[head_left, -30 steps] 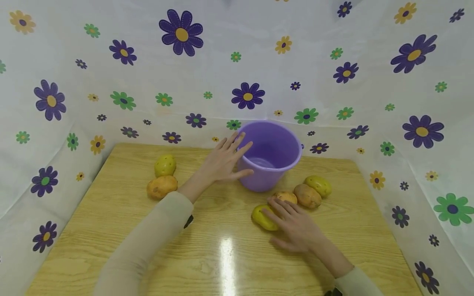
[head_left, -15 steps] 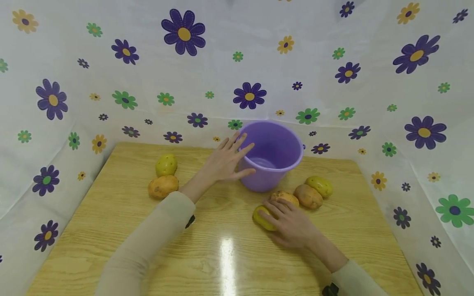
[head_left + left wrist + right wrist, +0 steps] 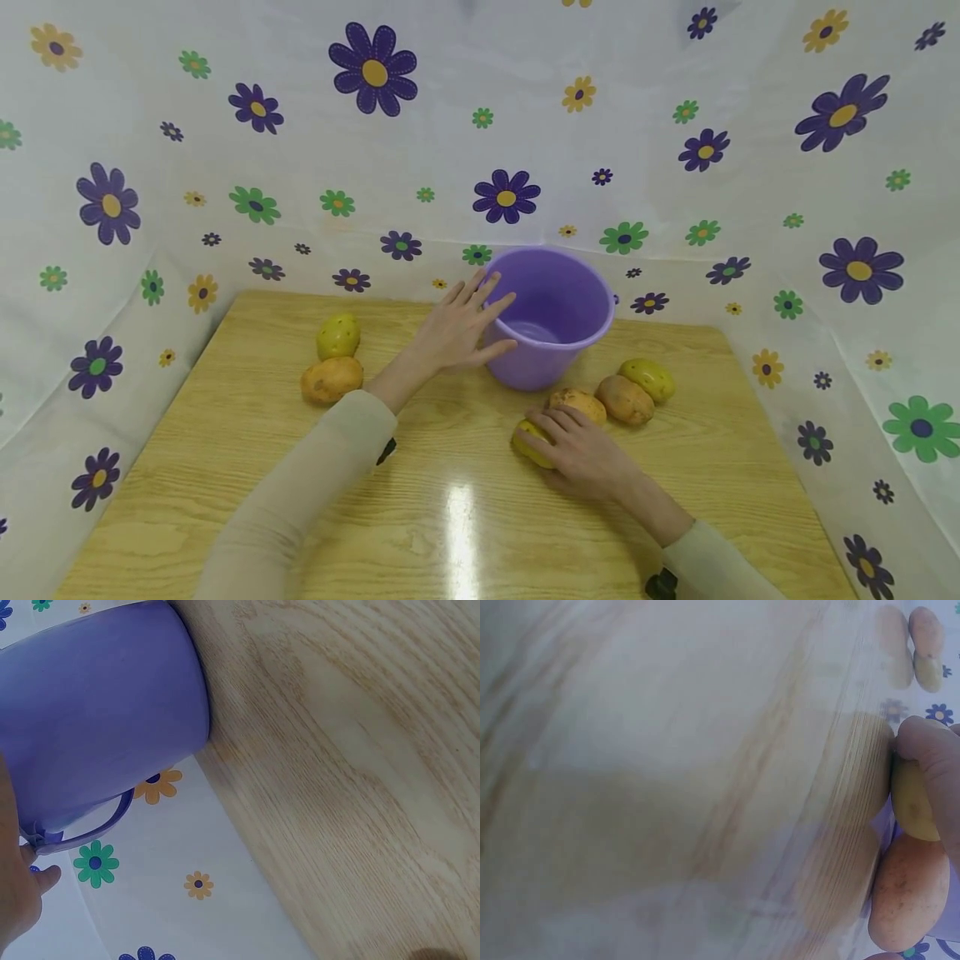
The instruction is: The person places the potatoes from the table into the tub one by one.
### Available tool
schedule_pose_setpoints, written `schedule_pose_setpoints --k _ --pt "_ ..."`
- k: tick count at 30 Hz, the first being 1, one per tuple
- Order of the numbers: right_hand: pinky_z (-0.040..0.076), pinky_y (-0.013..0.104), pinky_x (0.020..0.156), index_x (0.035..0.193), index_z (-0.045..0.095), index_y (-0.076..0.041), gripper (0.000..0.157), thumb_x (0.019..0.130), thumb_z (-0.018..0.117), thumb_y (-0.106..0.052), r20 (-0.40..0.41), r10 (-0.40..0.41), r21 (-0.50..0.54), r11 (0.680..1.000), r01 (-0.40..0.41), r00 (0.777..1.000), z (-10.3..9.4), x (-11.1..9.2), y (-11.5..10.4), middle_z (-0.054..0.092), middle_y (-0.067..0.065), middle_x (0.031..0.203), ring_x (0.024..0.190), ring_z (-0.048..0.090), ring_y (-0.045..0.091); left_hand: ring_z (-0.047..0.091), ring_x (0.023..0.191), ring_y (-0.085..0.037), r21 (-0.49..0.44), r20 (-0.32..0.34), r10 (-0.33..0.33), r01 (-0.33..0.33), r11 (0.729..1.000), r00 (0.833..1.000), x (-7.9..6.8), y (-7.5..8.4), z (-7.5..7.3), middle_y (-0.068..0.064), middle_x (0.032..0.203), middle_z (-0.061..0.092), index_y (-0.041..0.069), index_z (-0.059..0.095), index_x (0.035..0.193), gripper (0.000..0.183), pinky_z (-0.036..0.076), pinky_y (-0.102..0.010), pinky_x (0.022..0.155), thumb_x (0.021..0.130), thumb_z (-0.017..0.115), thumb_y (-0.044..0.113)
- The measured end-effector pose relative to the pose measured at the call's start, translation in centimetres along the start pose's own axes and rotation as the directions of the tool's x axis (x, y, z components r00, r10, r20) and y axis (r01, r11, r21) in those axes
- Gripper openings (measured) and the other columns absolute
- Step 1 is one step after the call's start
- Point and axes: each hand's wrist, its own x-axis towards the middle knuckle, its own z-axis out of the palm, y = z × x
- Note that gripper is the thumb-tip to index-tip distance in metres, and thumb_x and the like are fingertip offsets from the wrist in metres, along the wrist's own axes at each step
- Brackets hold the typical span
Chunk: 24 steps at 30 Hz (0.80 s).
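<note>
A purple bucket (image 3: 536,358) with a handle (image 3: 101,829) stands upright at the back of the table. My left hand (image 3: 453,329) rests on its left side at the rim, fingers spread and straight. In front of the bucket, my right hand (image 3: 581,450) grips a yellow-green potato (image 3: 528,444), its fingers bent over the top. The thumb (image 3: 930,750) lies along that potato in the right wrist view. Right behind it sits a light brown potato (image 3: 577,404), partly covered by the fingers. A darker brown potato (image 3: 626,399) and another yellow-green potato (image 3: 648,379) lie farther right.
At the table's left side, a yellow-green potato (image 3: 338,337) and a brown potato (image 3: 332,380) lie against each other. A white cloth with printed flowers (image 3: 420,150) hangs behind the wooden table (image 3: 390,533) and along both its sides.
My right hand has come down onto the front yellow-green potato, and its fingers have closed round it. My left hand stays at the bucket.
</note>
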Motion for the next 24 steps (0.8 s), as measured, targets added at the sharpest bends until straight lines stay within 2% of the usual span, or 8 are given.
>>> schedule_pose_setpoints --k 9,16,19,24 --pt "0.054 0.046 0.112 0.143 0.059 -0.022 0.072 0.079 0.088 -0.041 -0.050 -0.021 0.006 1.000 0.021 0.999 0.1 0.0 0.0 0.066 0.012 0.142 0.124 0.066 0.031 0.016 0.167 -0.036 -0.014 0.004 -0.003 0.003 1.000 1.000 0.0 0.1 -0.1 -0.016 0.175 0.026 0.020 0.036 0.166 0.081 0.027 -0.056 0.134 0.102 0.050 0.068" --pt "0.056 0.046 0.108 0.139 0.063 -0.021 0.071 0.078 0.090 -0.046 -0.109 -0.034 -0.023 0.999 0.031 0.993 -1.0 -0.5 0.1 0.069 0.011 0.137 0.121 0.068 0.032 0.015 0.166 -0.037 -0.015 0.004 0.004 -0.004 1.000 1.000 0.1 0.0 0.1 -0.017 0.175 0.026 0.021 0.036 0.166 0.080 0.026 -0.057 0.134 0.102 0.049 0.068" --pt "0.056 0.047 0.106 0.140 0.063 -0.021 0.076 0.076 0.091 -0.050 -0.105 -0.034 -0.019 0.999 0.032 0.994 -1.7 -0.8 0.3 0.069 0.012 0.138 0.121 0.067 0.032 0.016 0.166 -0.038 -0.017 0.000 0.003 -0.003 1.000 1.000 0.1 0.0 0.2 -0.018 0.174 0.028 0.020 0.037 0.165 0.080 0.028 -0.058 0.133 0.102 0.049 0.067" --pt "0.055 0.048 0.106 0.141 0.062 -0.019 0.089 0.065 0.098 -0.049 -0.093 -0.028 -0.003 1.000 0.028 0.995 -3.2 -1.0 1.0 0.067 0.014 0.139 0.121 0.066 0.032 0.017 0.166 -0.038 -0.015 0.000 0.000 0.000 1.000 1.000 0.0 0.0 0.2 -0.018 0.174 0.029 0.021 0.038 0.165 0.079 0.028 -0.057 0.133 0.102 0.049 0.067"
